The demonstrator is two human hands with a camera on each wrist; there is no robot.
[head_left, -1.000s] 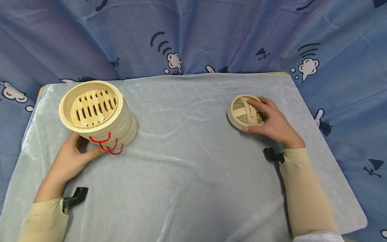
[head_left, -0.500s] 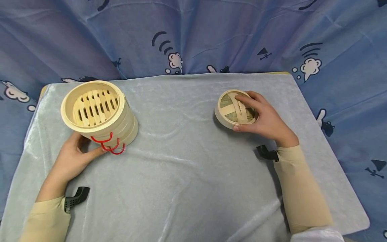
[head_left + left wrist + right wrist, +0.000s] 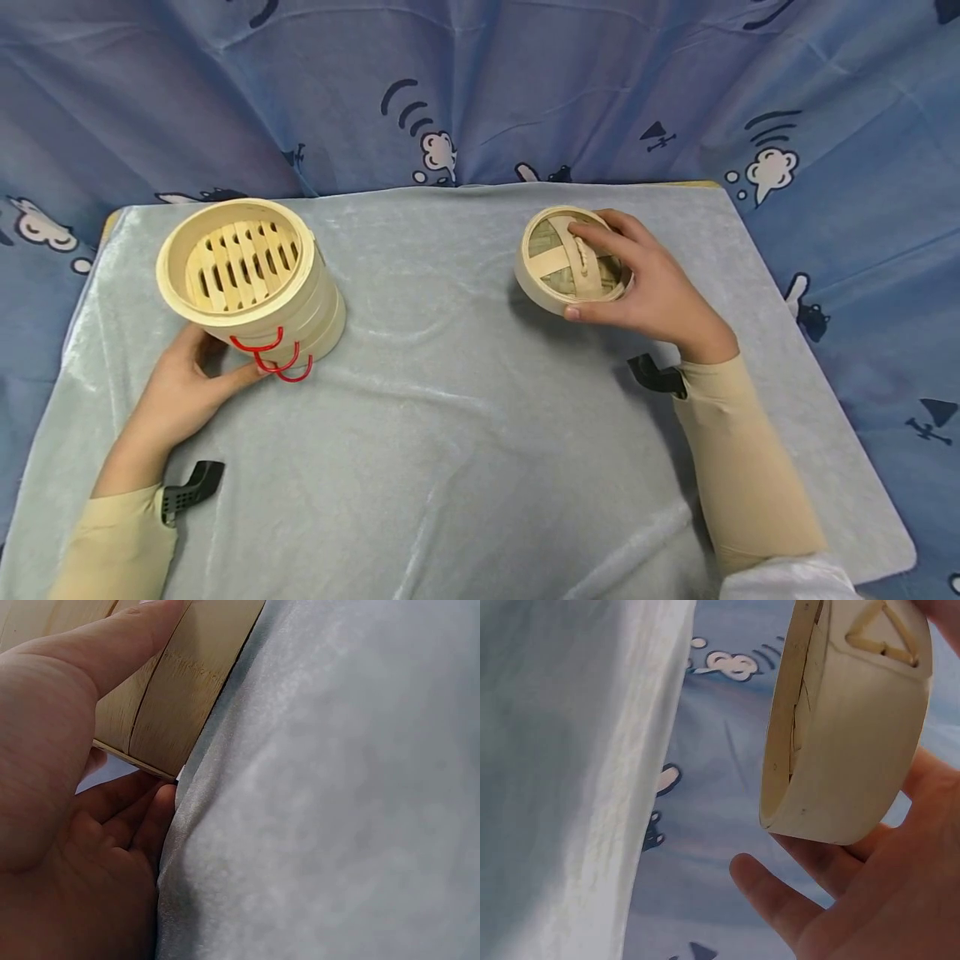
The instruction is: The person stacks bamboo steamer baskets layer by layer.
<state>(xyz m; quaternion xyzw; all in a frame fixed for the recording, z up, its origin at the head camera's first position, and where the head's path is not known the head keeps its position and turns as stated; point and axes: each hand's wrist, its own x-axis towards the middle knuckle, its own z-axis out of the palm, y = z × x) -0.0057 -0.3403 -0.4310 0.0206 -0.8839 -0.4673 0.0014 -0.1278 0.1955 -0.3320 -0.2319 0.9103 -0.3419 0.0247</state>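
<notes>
A stack of round bamboo steamer baskets [image 3: 323, 310] stands on the left of the table, its top tier uncovered and its slatted floor showing. Red loops [image 3: 277, 358] hang down its near side. My left hand [image 3: 174, 396] grips the lower part of the stack; the thumb lies along the bamboo wall [image 3: 169, 697] in the left wrist view, and the other fingers curl at its bottom edge. On the right, my right hand [image 3: 656, 287] holds a woven bamboo steamer lid [image 3: 550, 262] by its rim, raised over the cloth. The right wrist view shows the lid's side wall [image 3: 862, 742].
Grey velvety cloth [image 3: 420, 400] covers the table. A blue patterned curtain [image 3: 510, 92] hangs behind its back edge and along the right side. Each wrist carries a black camera mount [image 3: 656, 375].
My right hand has lifted the lid and carried it leftward and slightly toward the back. My left hand keeps its hold on the steamer stack, which stays in place.
</notes>
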